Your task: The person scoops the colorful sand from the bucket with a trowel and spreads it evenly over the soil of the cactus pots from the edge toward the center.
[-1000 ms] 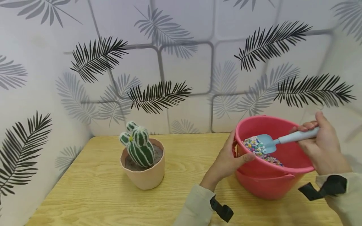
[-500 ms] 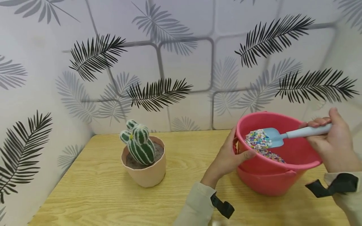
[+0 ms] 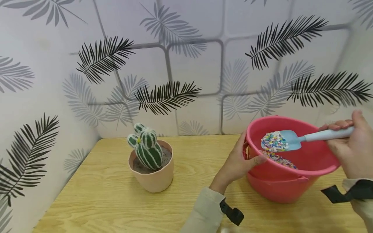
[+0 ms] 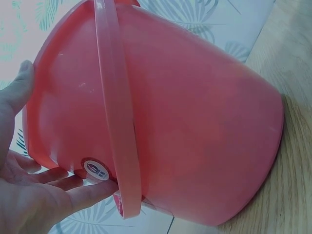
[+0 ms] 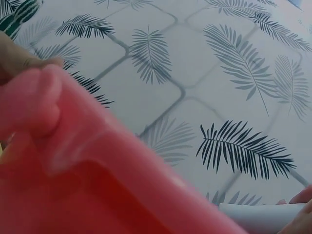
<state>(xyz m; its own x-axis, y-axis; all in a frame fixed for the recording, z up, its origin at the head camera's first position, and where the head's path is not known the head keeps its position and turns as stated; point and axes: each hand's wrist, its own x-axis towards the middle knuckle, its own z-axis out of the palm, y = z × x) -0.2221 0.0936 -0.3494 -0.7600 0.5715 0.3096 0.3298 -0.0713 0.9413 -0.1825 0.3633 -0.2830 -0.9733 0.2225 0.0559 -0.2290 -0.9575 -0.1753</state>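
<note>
A pink bucket stands tilted on the right of the table, with many small coloured pebbles lying low inside it. My left hand grips the bucket's left rim, thumb over the edge and fingers along the outer wall, seen close in the left wrist view. A pale blue hand trowel is held by its handle in my right hand. Its blade is over the bucket's opening and carries a heap of pebbles. In the right wrist view only part of the trowel handle shows at the lower right corner.
A green cactus in a peach pot stands left of the bucket on the wooden table. Behind rises a wall with a leaf pattern. The bucket's handle hangs down its side.
My right hand has drawn the loaded trowel up and to the right, away from the bucket's left inner wall. The left hand keeps its grip on the rim.
</note>
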